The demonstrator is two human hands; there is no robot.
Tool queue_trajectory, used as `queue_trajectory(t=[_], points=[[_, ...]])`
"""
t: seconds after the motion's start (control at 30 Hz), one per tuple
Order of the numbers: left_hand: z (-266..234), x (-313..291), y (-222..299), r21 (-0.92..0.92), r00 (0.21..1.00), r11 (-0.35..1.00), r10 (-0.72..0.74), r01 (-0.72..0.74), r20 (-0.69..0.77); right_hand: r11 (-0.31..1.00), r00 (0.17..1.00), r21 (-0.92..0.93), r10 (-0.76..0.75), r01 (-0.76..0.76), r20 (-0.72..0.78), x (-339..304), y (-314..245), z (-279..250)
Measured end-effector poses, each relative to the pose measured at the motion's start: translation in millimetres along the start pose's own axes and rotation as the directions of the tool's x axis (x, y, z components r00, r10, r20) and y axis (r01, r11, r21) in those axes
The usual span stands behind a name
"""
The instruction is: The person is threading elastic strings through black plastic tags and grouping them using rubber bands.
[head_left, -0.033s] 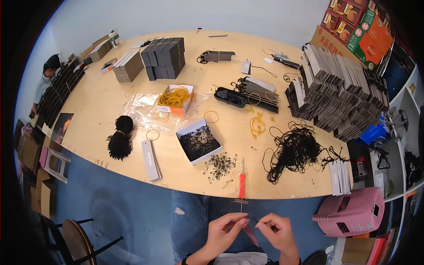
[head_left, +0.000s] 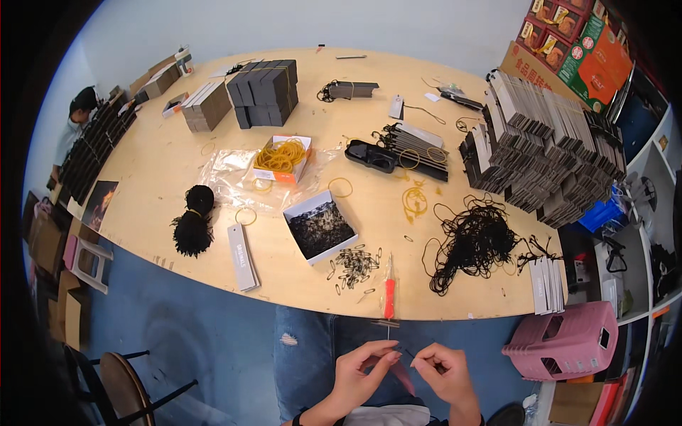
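Both my hands are held over my lap, just below the table's near edge. My left hand (head_left: 362, 373) is closed in a pinch, thumb against forefinger; what it holds is too small to make out. The fingertips of my right hand (head_left: 444, 370) pinch a thin dark thing (head_left: 408, 351) that points toward the left hand. A pinkish piece (head_left: 403, 378) shows between the hands. Ahead of them, a red-handled tool (head_left: 389, 298) lies at the table edge, beside a pile of small safety pins (head_left: 355, 266). A white box (head_left: 332, 250) full of dark small pieces stands behind the pile.
A tangle of black cords (head_left: 476, 245) lies to the right, near white tags (head_left: 547, 284). Stacked grey tags (head_left: 547, 142) rise behind. Yellow rubber bands (head_left: 283, 156) fill a box; a black cord bundle (head_left: 193, 224) sits left. A pink stool (head_left: 561, 341) stands at right.
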State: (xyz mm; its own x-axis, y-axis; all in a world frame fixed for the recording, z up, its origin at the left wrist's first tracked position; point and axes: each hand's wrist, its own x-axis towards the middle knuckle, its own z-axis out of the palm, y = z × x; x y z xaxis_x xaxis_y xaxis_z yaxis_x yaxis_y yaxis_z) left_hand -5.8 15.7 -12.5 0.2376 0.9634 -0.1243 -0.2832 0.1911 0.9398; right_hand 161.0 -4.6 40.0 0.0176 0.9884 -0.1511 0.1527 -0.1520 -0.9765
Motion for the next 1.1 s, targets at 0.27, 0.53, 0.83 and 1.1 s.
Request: queue_trajectory(t=[0.27, 0.53, 0.83, 1.1], points=[[-1.8, -3.8, 4.0, 0.292, 0.993, 0.95, 0.116, -0.11, -0.005, 0.995, 0.999, -0.095, 0.014, -0.01, 0.04, 3.9, 2.3, 3.5], [-0.7, -2.8, 2.8, 0.336, 0.99, 0.933, 0.139, -0.133, 0.008, 0.989, 0.994, -0.14, 0.061, -0.047, 0.092, 10.1, 6.4, 4.9], [5.4, -3.5, 11.1, 0.414, 0.981, 0.889, 0.169, -0.195, 0.099, 0.981, 0.961, -0.185, 0.108, -0.061, 0.254, 15.8, -3.6, -7.8], [18.2, -3.4, 0.8, 0.008, 0.996, 1.0, 0.012, -0.013, 0.087, 0.942, 0.936, -0.223, -0.177, 0.25, 0.305, 14.3, 9.8, -19.4]])
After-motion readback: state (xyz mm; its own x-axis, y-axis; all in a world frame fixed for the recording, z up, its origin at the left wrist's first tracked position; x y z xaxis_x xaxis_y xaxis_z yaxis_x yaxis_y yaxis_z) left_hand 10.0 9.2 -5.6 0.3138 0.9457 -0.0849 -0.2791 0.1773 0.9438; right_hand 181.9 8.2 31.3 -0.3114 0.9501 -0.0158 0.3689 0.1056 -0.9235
